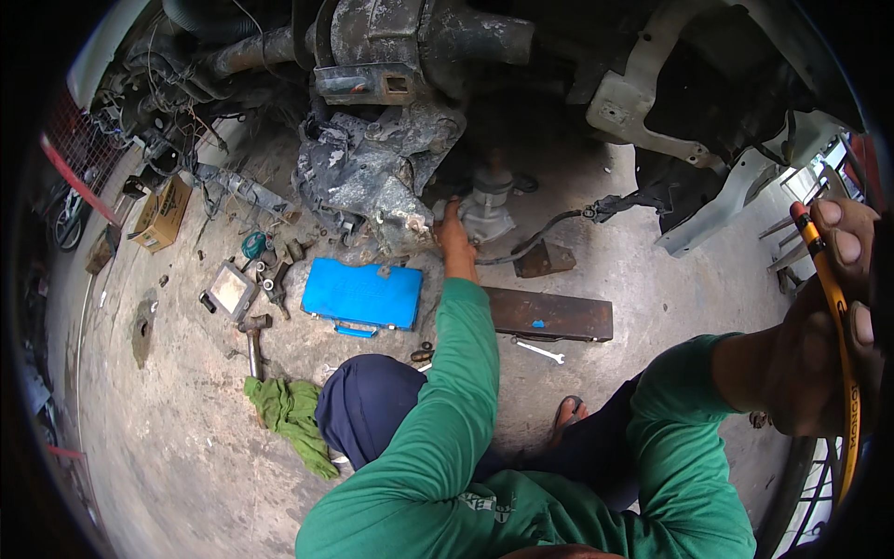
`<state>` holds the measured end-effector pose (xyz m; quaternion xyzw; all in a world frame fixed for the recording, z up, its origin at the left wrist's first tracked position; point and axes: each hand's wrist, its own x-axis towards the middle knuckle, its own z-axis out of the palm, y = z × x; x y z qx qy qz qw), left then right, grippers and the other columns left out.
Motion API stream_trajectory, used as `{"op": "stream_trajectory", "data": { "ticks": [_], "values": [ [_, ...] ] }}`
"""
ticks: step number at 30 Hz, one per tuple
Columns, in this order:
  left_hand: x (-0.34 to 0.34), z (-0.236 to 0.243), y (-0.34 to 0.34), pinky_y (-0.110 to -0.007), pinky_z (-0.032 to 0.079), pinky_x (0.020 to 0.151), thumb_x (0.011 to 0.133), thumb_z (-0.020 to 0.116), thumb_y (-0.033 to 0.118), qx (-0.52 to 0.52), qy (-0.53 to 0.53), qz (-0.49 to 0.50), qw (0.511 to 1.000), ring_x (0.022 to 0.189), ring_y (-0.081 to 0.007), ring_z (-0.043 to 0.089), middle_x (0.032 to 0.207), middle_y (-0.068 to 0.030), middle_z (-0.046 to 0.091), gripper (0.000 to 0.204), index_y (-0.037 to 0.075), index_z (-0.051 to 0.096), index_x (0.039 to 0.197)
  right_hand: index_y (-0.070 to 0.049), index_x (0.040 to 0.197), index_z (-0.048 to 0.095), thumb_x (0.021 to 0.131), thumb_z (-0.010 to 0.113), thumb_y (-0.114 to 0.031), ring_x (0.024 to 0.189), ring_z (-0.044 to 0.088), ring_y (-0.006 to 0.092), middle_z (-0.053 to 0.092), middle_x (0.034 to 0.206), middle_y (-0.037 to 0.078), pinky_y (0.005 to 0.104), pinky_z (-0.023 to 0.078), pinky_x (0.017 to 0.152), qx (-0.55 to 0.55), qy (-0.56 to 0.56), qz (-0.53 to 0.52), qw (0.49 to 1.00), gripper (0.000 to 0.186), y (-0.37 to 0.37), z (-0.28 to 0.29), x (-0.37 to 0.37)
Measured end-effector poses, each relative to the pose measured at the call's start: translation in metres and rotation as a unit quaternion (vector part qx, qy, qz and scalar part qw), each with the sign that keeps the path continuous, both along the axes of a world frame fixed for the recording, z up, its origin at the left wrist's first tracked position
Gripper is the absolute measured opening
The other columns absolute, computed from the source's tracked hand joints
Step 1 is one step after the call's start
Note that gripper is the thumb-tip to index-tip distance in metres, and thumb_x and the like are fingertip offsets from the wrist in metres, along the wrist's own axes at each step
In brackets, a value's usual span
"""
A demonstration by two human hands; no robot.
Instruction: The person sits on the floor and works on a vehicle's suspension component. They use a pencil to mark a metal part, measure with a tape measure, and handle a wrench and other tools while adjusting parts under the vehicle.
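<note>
My left arm reaches forward under the vehicle. My left hand [454, 244] is closed at the edge of a corroded grey metal casing [372, 177], beside a pale grey metal part [488, 212]. What its fingers wrap round is partly hidden. A black cable [540, 240] runs off to the right from there. Close to the camera at the right, my right hand [824, 326] is raised with bent fingers. A yellow pencil [846, 391] with dark bands and a reddish end is held upright in it.
A blue toolbox [361, 293] and a brown metal case [549, 314] lie on the concrete, with a wrench [540, 351] before the case. To the left are a hammer [253, 345], green cloth [293, 419], a cardboard box [161, 214] and a dark blue rounded fabric thing [368, 408].
</note>
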<state>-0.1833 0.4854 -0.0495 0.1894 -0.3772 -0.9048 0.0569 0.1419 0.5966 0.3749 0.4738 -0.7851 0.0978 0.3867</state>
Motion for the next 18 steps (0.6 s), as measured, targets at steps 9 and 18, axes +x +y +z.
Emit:
{"op": "stream_trajectory", "data": {
  "ticks": [9, 18],
  "values": [
    [0.005, 0.0, 0.01, -0.041, 0.056, 0.092, 0.081, 0.084, 0.017, 0.025, 0.011, -0.034, 0.999, 0.112, -0.0286, 0.064, 0.13, -0.0196, 0.064, 0.068, -0.007, 0.051, 0.136, -0.005, 0.129, 0.063, 0.084, 0.053, 0.006, 0.122, 0.057, 0.0443, 0.06, 0.129, 0.031, 0.0641, 0.045, 0.101, -0.014, -0.075, -0.133, 0.988, 0.047, 0.013, 0.002, 0.04],
    [-0.01, -0.016, 0.003, -0.039, 0.055, 0.096, 0.08, 0.084, 0.013, 0.024, 0.01, -0.034, 0.999, 0.117, -0.0293, 0.062, 0.138, -0.02, 0.058, 0.077, -0.006, 0.042, 0.142, -0.004, 0.125, 0.063, 0.083, 0.054, 0.006, 0.118, 0.059, 0.0422, 0.061, 0.124, 0.028, 0.061, 0.047, 0.099, -0.026, -0.066, -0.116, 0.991, 0.044, 0.014, -0.003, 0.037]
  ]
}}
